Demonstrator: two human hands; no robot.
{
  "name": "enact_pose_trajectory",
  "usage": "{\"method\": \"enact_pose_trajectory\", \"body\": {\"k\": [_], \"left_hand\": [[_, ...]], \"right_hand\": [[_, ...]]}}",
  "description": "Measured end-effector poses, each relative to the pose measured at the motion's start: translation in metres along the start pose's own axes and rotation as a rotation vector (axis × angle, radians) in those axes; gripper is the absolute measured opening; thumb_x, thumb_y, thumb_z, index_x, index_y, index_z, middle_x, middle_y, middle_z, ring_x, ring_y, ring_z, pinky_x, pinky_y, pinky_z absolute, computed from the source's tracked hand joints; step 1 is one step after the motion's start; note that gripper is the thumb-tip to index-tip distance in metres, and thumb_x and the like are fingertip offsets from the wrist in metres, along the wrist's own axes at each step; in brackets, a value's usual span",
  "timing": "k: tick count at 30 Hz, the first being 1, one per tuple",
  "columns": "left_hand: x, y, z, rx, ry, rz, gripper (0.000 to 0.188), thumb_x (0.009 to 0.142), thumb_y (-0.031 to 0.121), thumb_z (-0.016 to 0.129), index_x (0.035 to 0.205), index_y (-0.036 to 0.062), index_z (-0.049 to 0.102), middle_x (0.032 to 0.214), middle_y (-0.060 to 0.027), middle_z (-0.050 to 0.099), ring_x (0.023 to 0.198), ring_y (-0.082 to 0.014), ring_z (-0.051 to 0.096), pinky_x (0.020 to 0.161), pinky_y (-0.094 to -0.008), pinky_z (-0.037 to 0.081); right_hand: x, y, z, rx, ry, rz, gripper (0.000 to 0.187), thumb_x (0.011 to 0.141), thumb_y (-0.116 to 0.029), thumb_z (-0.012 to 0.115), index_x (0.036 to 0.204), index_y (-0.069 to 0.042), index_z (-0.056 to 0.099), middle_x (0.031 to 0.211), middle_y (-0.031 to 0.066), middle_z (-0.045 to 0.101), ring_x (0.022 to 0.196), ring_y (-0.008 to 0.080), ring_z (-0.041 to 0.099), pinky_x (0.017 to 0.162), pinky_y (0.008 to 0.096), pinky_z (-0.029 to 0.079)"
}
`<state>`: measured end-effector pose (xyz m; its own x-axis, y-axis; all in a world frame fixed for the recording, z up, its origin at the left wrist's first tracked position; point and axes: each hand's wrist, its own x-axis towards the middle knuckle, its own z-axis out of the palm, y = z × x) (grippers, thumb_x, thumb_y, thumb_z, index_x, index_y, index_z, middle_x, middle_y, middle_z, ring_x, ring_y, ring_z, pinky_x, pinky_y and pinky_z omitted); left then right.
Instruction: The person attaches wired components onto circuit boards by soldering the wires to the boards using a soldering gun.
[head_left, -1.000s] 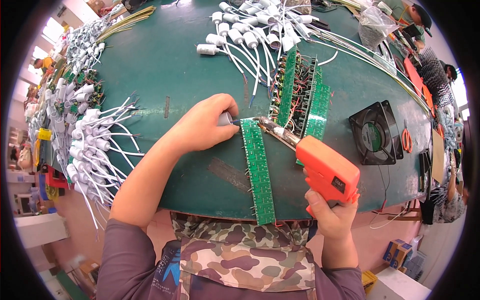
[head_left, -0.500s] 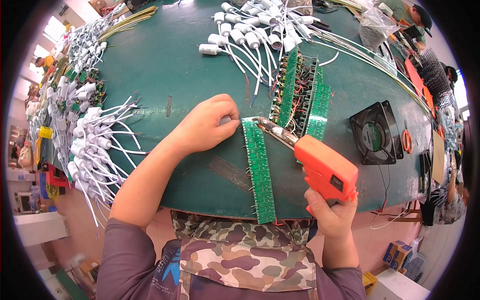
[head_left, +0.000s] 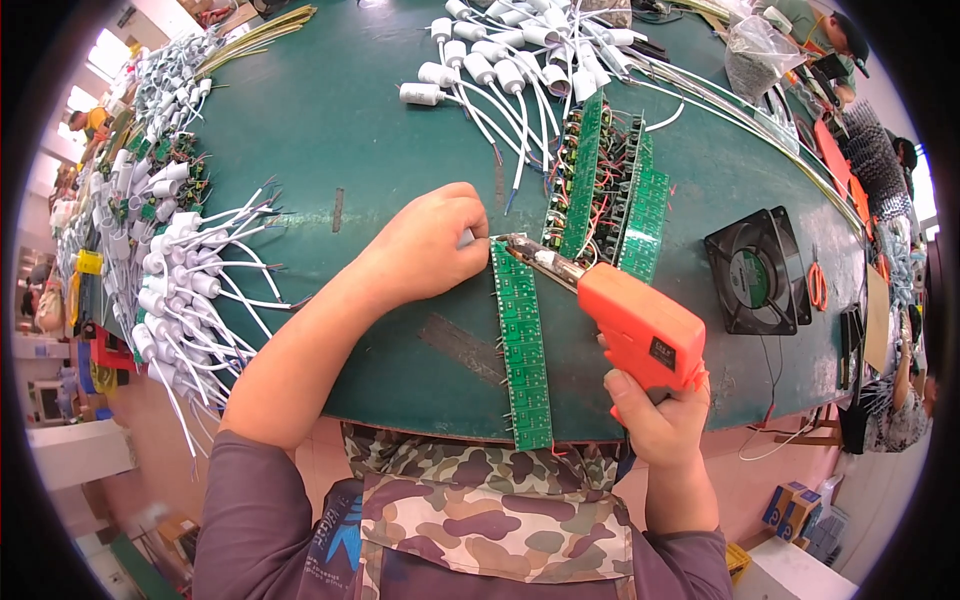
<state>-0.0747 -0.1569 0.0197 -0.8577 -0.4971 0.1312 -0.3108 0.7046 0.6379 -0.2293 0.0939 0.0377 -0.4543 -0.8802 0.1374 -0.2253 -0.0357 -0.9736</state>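
Observation:
My right hand [head_left: 660, 410] grips the handle of an orange soldering gun [head_left: 640, 325]. Its metal tip reaches the top end of a long green circuit board strip [head_left: 522, 345], which lies on the table with its near end at the front edge. Beside that top end, my left hand [head_left: 440, 240] is closed on a small grey-white piece [head_left: 466, 238], mostly hidden by the fingers. Behind the gun stand more green board strips [head_left: 585, 180] with components and red and black wires between them.
White cylindrical parts with cables [head_left: 480, 70] are heaped at the far middle, and another pile [head_left: 185, 270] lies along the left. To the right are a black fan [head_left: 755, 270] and orange-handled scissors [head_left: 818, 285]. A plastic bag [head_left: 760, 58] sits at the far right, near another person.
The soldering gun has shifted slightly left. My left hand and the top of the board strip have moved a little to the right.

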Motion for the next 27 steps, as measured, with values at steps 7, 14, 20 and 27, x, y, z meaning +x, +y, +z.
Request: {"method": "enact_pose_trajectory", "body": {"k": [7,14,20,27], "left_hand": [[-0.0049,-0.0026,0.0023,-0.029,0.041,0.044,0.007,0.075,0.003,0.060,0.078,-0.0014,0.056,0.087,-0.0141,0.056,0.081,-0.0328,0.058,0.074,-0.0385,0.048],[-0.0054,-0.0021,0.0016,-0.035,0.035,0.051,0.007,0.074,0.002,0.059,0.077,-0.0015,0.054,0.086,-0.0140,0.056,0.081,-0.0324,0.058,0.073,-0.0382,0.048],[-0.0011,0.0023,0.0023,-0.005,0.021,0.023,0.007,0.073,0.003,0.059,0.076,-0.0019,0.055,0.085,-0.0149,0.056,0.080,-0.0334,0.058,0.073,-0.0388,0.048],[0.0006,0.0041,0.0014,0.009,-0.004,-0.010,0.007,0.072,0.003,0.059,0.076,-0.0022,0.055,0.084,-0.0150,0.056,0.080,-0.0333,0.057,0.073,-0.0390,0.048]], "right_hand": [[-0.0002,0.0004,0.0008,0.042,0.018,0.066,0.044,0.080,-0.001,0.073,0.121,0.004,0.058,0.095,0.0065,0.066,0.078,0.0104,0.059,0.073,0.0251,0.049],[-0.0002,0.0031,-0.0050,-0.023,-0.046,-0.011,0.044,0.083,0.002,0.066,0.125,0.004,0.055,0.114,0.0167,0.067,0.090,0.0127,0.063,0.071,0.0242,0.051],[0.0013,0.0007,-0.0036,-0.030,-0.058,0.008,0.043,0.082,0.002,0.066,0.124,0.004,0.055,0.109,0.0141,0.068,0.088,0.0123,0.063,0.073,0.0253,0.051],[0.0043,-0.0033,0.0013,-0.018,-0.009,0.010,0.042,0.080,-0.002,0.074,0.118,0.004,0.059,0.100,0.0102,0.067,0.083,0.0154,0.063,0.076,0.0278,0.050]]}}
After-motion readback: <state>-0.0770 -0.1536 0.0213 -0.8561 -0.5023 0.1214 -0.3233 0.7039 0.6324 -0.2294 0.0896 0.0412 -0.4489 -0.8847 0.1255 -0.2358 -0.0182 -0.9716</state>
